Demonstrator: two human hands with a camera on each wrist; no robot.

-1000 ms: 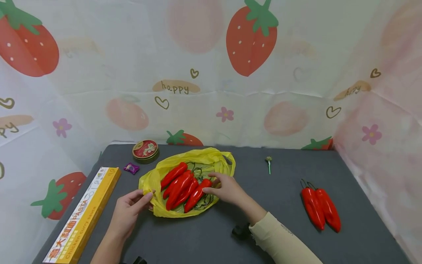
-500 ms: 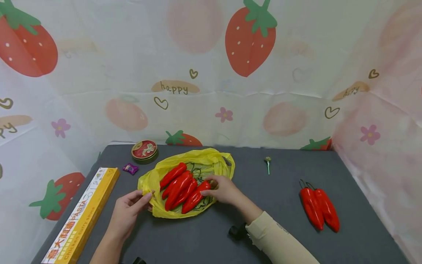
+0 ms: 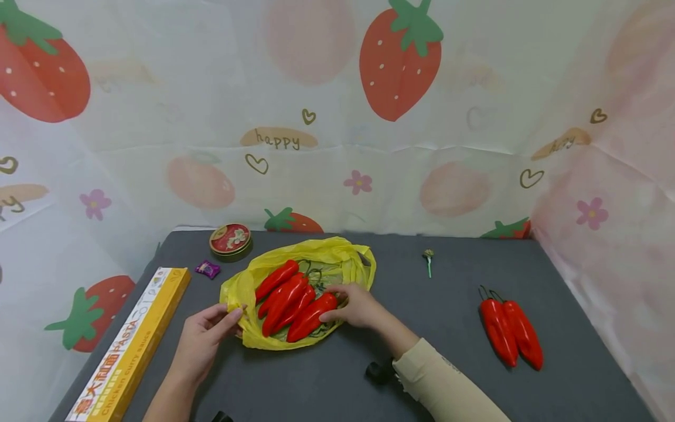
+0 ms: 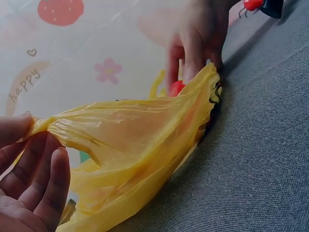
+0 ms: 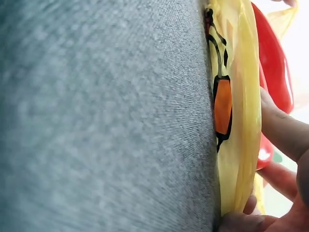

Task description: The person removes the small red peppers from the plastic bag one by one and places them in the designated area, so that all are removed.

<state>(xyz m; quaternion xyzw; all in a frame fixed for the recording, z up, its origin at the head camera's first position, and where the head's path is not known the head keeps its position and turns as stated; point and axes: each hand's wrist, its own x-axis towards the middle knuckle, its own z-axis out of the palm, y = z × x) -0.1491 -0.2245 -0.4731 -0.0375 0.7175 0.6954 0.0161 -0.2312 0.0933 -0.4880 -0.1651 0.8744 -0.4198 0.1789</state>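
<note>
A yellow plastic bag [image 3: 248,334] lies spread on the table with several shiny red chili peppers [image 3: 285,302] in its mouth. My left hand [image 3: 208,334] pinches the bag's left edge between thumb and fingers; the left wrist view shows the yellow film [image 4: 125,130] pulled taut from that grip. Over the bag's right side, my right hand [image 3: 354,306] holds the rightmost chili pepper [image 3: 311,317], thumb on the near side and fingers on the far side. In the right wrist view, the bag's rim [image 5: 248,121] partly hides this pepper, and some fingers reach past the rim.
Two more red peppers [image 3: 510,334] lie at the right. A small flower-like sprig [image 3: 429,262] is at the back. Left of the bag are a round tin [image 3: 231,241], a purple-wrapped candy [image 3: 208,269] and a long yellow pasta box [image 3: 132,346]. Printed cloth [image 3: 337,117] walls the table's back.
My right hand has moved slightly left and nearer, and its fingers have come down around the rightmost pepper. That pepper has shifted a little left. The left hand keeps its hold on the bag.
</note>
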